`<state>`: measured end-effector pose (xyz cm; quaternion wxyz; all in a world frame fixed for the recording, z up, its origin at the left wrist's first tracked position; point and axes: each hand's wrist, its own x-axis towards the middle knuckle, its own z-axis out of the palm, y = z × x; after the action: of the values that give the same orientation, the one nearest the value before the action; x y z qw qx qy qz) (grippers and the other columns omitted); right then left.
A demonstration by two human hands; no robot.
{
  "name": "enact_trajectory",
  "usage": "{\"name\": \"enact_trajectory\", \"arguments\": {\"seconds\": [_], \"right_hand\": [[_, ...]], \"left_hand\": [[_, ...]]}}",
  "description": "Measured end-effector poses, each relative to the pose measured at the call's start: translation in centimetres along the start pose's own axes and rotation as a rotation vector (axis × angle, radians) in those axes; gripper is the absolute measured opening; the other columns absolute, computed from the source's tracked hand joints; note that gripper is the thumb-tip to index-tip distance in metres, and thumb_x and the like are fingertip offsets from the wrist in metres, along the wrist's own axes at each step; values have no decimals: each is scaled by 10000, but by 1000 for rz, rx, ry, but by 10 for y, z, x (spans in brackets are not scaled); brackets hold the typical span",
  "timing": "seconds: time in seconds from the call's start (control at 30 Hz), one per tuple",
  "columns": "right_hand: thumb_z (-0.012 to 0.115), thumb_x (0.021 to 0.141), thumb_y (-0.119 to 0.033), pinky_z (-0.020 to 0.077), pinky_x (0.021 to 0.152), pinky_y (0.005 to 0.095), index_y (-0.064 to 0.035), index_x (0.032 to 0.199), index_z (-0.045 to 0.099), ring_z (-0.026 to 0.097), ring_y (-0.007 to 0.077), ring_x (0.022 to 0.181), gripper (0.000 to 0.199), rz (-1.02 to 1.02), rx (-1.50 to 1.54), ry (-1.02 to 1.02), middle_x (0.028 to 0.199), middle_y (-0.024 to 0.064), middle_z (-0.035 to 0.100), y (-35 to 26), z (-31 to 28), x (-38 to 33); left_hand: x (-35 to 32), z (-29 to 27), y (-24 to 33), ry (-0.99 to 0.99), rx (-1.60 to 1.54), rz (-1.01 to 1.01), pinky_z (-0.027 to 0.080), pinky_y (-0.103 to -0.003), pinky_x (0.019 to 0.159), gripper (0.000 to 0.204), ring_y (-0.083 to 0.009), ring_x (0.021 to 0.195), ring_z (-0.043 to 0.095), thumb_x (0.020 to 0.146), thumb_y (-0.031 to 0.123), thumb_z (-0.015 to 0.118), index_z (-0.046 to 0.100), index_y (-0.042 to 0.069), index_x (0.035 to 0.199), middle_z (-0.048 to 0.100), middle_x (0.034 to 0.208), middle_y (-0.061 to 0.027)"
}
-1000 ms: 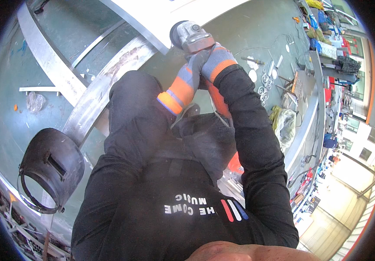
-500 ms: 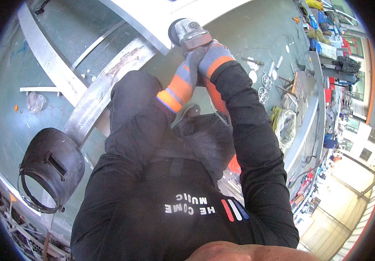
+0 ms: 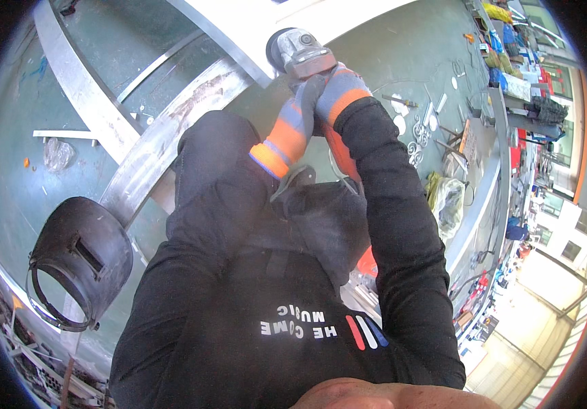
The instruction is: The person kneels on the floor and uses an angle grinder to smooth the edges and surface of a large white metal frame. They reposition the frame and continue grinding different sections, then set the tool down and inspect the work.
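Observation:
Both my hands, in orange and grey-blue work gloves, are closed round an angle grinder [image 3: 307, 56] with a silver head. My left hand [image 3: 298, 116] wraps it from the left, its fingers against the other glove. On the right, my right hand [image 3: 340, 88] grips the body just behind the head. The grinder's dark disc [image 3: 278, 49] is at the edge of a white panel [image 3: 256, 31]; whether it touches the panel, I cannot tell. Most of the grinder's body is hidden by the gloves.
A black welding mask [image 3: 85, 255] sits at the left, by a curved metal beam [image 3: 164, 129]. A crumpled clear plastic bag [image 3: 58, 155] lies on the green floor. Scroll-shaped metal pieces [image 3: 416, 146] and a yellowish plastic bundle [image 3: 445, 204] lie at the right.
The grinder and both hands sit very slightly further right in the picture, and the panel and floor items have shifted similarly. My grip looks the same.

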<state>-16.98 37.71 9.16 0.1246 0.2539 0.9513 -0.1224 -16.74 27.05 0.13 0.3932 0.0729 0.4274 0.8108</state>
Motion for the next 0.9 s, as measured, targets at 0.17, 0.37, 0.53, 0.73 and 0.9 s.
{"name": "enact_trajectory", "arguments": {"seconds": [0.17,0.37,0.53,0.73,0.9], "right_hand": [[645,857,-308,523,958,431,43,1184,604,647,404,1111,481,27,15,12,1114,280,676,1,3,6],[644,852,-325,522,945,426,59,1170,588,645,424,1088,502,42,2,10,1101,288,672,-1,1,2],[643,850,-316,517,954,422,60,1181,591,645,415,1099,503,-1,-11,-73,1112,291,669,-5,-8,-1],[653,840,-322,520,945,430,50,1183,602,646,420,1091,509,-66,-38,-74,1104,296,669,-8,-10,-7],[658,848,-306,535,955,419,44,1192,608,667,378,1092,494,-21,-31,-87,1121,262,684,-1,-4,-6]], "left_hand": [[-2,9,12,41,-155,-64,565,-451,882,637,-269,1104,636,957,596,485,485,138,1399,582,1298,-112],[-1,7,9,50,-140,-109,574,-456,861,620,-278,1093,640,966,582,480,486,131,1391,593,1272,-114],[-9,10,13,80,-106,-74,577,-446,872,637,-270,1085,646,969,585,474,486,104,1387,594,1267,-116],[-6,-2,-12,51,48,103,581,-443,874,625,-274,1099,643,985,562,469,481,91,1396,595,1277,-125],[-12,3,-1,24,-71,-9,578,-440,888,598,-275,1125,630,1004,530,464,487,80,1398,588,1292,-139]]}}
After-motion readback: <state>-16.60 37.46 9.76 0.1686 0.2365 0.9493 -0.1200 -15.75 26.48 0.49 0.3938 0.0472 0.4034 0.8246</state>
